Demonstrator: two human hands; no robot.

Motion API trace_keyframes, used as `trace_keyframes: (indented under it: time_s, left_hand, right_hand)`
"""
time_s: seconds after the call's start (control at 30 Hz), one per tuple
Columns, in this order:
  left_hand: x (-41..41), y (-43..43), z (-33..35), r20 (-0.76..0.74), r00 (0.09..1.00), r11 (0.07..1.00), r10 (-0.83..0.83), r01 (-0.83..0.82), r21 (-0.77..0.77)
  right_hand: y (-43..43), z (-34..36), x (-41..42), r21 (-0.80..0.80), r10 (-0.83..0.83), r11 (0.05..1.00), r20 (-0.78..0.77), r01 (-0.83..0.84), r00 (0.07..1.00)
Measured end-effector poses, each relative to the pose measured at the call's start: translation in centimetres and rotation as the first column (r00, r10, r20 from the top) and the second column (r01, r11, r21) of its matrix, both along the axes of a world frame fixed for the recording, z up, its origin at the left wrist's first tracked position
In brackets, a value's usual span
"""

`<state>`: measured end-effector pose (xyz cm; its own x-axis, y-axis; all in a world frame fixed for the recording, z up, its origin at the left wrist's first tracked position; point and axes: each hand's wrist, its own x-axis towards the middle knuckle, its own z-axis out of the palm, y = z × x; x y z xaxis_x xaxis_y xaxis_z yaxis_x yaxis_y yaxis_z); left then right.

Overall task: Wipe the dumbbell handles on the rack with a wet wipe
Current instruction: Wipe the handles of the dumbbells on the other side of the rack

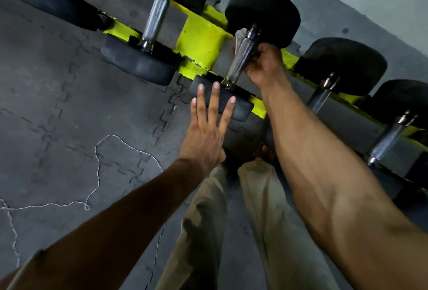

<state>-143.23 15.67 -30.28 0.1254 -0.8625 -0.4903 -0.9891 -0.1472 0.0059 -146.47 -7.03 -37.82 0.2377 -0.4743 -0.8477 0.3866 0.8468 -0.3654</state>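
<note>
Head view: right hand (264, 65) grips wipe (239, 38) against dumbbell handle (238, 65).

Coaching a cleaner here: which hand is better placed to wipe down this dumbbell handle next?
Right. The right hand grips the wet wipe against the dumbbell handle; the left hand lies open, fingers on the near weight head.

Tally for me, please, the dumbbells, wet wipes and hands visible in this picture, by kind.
dumbbells: 5
wet wipe: 1
hands: 2 (left hand, right hand)
Total: 8
</note>
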Motion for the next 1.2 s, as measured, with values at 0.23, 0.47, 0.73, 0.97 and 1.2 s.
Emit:
trace_keyframes:
  time_s: [0.23,0.47,0.73,0.97,1.2]
  left_hand:
    - [0.0,-0.2,0.5,-0.001,1.000,1.000,-0.019,0.019,0.018]
    - [0.0,-0.1,0.4,-0.013,1.000,1.000,-0.002,0.002,0.009]
    - [-0.1,-0.1,0.0,0.020,1.000,1.000,-0.006,0.006,0.021]
    - [-0.1,-0.1,-0.3,0.034,0.999,0.999,0.024,-0.025,0.024]
    - [0.0,-0.1,-0.3,0.065,0.997,0.999,0.034,-0.034,0.005]
  right_hand:
    - [2.1,-1.0,-0.3,-0.277,-0.106,0.961,-0.435,-0.021,0.894]
    - [3.4,1.0,-3.5,-0.384,-0.243,0.003,-0.896,-0.923,0.372]
    - [0.4,1.4,-5.7,-0.082,-0.338,-0.468,-0.903,-0.880,0.264]
    - [1.6,4.3,-1.6,0.118,-0.065,-0.716,-0.993,-0.688,-0.103]
    - [-1.6,6.0,-1.3,0.198,-0.097,-0.642,-0.979,-0.741,-0.178]
